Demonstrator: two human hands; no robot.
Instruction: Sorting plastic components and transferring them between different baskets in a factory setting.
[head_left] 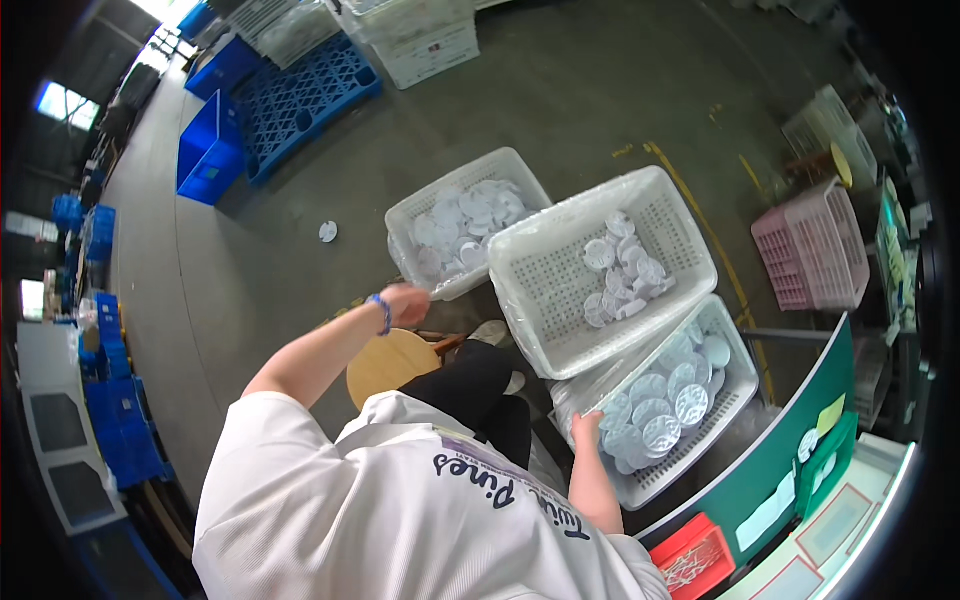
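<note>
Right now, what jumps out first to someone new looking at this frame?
Three white perforated crates of round white discs sit clustered at centre-right, the middle one stacked askew on the others. The right hand reaches into the nearest crate, touching the discs; the left hand, with a blue wristband, is raised by the far crate. One stray disc lies on the grey floor.

Bright, even daylight; strong fisheye bending; dark rim.

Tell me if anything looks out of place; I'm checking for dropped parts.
One white disc lies alone on the grey floor, left of the far white crate, while every other disc sits inside a crate.
</note>
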